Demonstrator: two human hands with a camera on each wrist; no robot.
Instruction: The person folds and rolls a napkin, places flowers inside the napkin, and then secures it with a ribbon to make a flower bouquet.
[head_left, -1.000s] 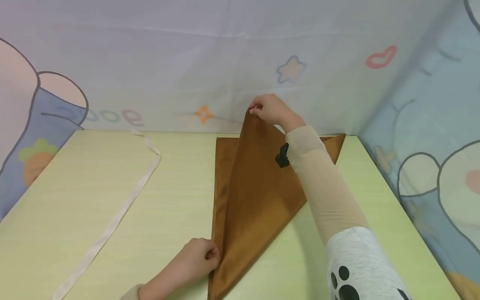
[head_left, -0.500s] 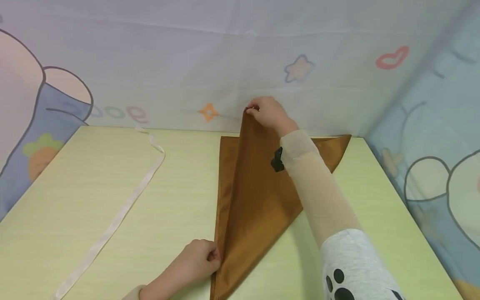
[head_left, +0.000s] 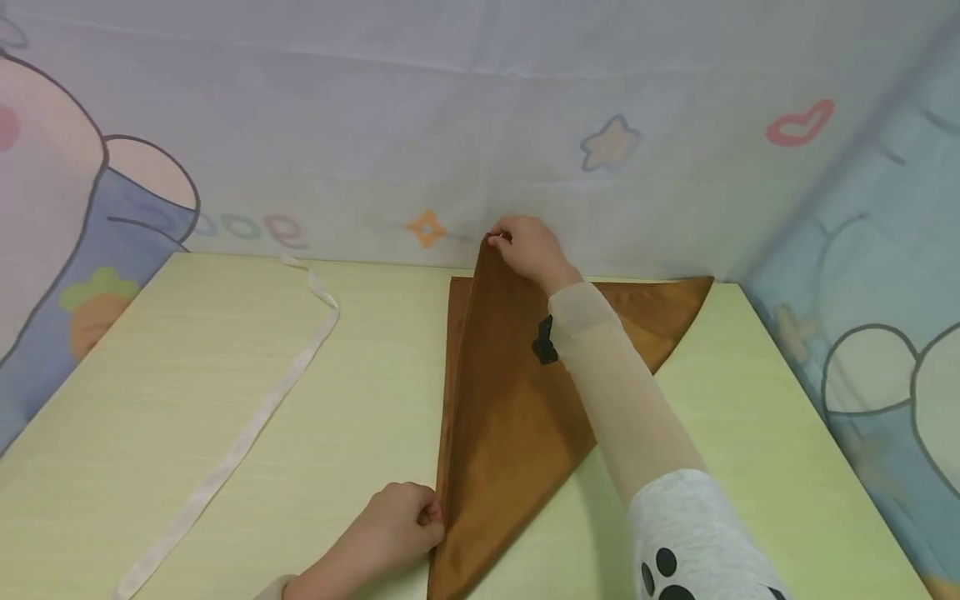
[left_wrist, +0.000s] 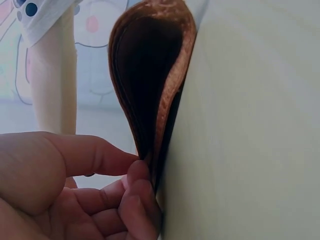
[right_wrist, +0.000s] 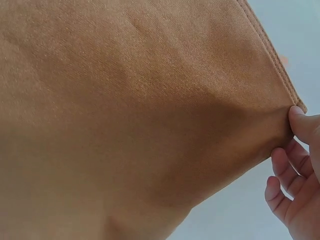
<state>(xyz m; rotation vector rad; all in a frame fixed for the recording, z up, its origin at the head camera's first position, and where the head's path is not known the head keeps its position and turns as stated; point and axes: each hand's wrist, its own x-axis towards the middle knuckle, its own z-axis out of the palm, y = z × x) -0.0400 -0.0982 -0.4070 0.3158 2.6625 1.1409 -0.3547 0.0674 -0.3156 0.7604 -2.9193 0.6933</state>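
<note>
A brown cloth [head_left: 510, 433] with stitched hems lies folded over on the table, its layers forming a slanted front right edge. My right hand [head_left: 525, 250] pinches the upper layer's corner at the far side and holds it raised off the table. In the right wrist view, thumb and fingers grip that hemmed corner [right_wrist: 298, 106], and the cloth stretches taut from it. Near the front, my left hand [head_left: 397, 529] pinches the cloth's left edge. Seen from the left wrist, the fold [left_wrist: 182, 65] bulges into a hollow loop above the pinching fingertips [left_wrist: 132, 160].
A long white strip [head_left: 255, 425] runs across the left of the pale yellow table [head_left: 375, 375]. Printed cartoon fabric [head_left: 360, 125] hangs behind the table and along its right side. A small black device [head_left: 544, 340] is at the right wrist.
My right hand has lowered slightly and shifted left with the cloth's corner, so the upper layer covers more of the lower one. The left hand keeps its place. The view has drifted slightly.
</note>
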